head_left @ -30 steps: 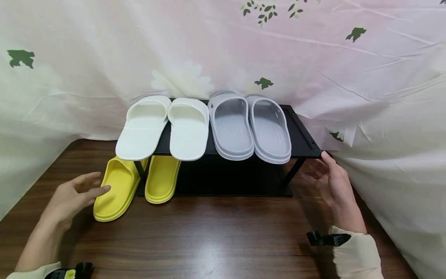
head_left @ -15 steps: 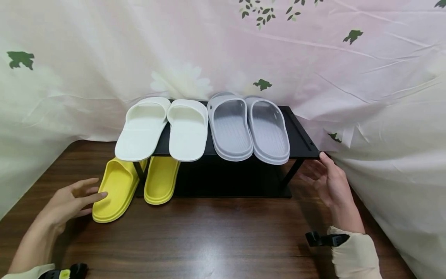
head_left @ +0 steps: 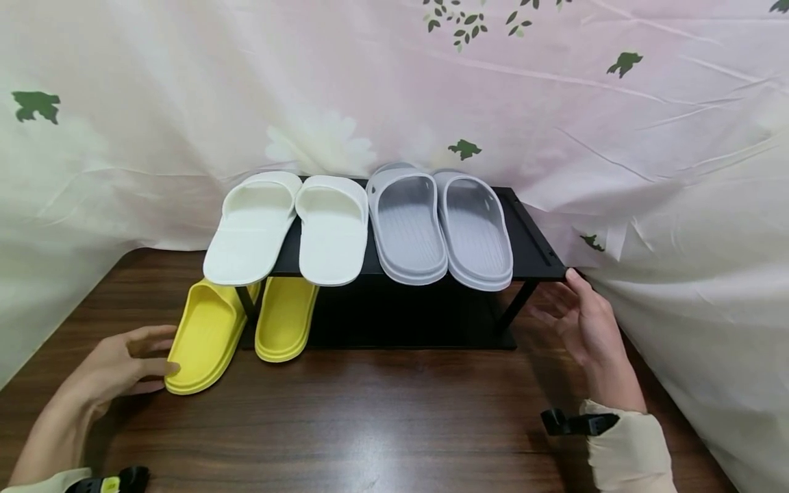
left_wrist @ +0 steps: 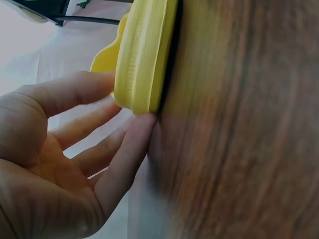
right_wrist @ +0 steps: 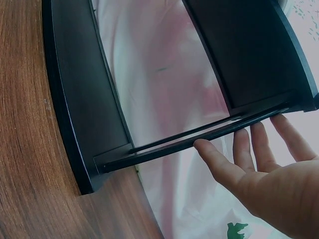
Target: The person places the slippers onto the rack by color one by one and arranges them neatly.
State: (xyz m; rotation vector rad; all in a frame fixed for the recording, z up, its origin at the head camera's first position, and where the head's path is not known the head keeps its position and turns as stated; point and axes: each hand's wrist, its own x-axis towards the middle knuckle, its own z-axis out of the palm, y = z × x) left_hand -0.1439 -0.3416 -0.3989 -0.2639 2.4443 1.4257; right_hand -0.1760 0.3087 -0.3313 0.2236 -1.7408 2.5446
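My left hand (head_left: 120, 370) is at the heel end of the outer yellow clog (head_left: 206, 335). Its thumb touches the clog's rim, and the other fingers lie along the outer side, fairly straight. In the left wrist view, a fingertip (left_wrist: 145, 118) meets the bottom of the yellow sole near the tabletop. The second yellow clog (head_left: 285, 322) stands partly under the upper shelf at the left. At the right end of the black two-tier shoe rack (head_left: 527, 239), my right hand (head_left: 592, 329) touches the front corner and side bar, fingers extended.
A white pair, with a left clog (head_left: 249, 236) and a right clog (head_left: 334, 236), sits on the upper shelf. Beside it stand grey clogs (head_left: 411, 229). The lower shelf (head_left: 407, 318) runs beneath. Patterned cloth (head_left: 382, 82) hangs behind the brown wooden table (head_left: 370, 418).
My left hand has moved down and slightly left, so its thumb now touches the rim near the outer yellow clog's heel. The right hand stays at the rack corner. The clogs keep their places.
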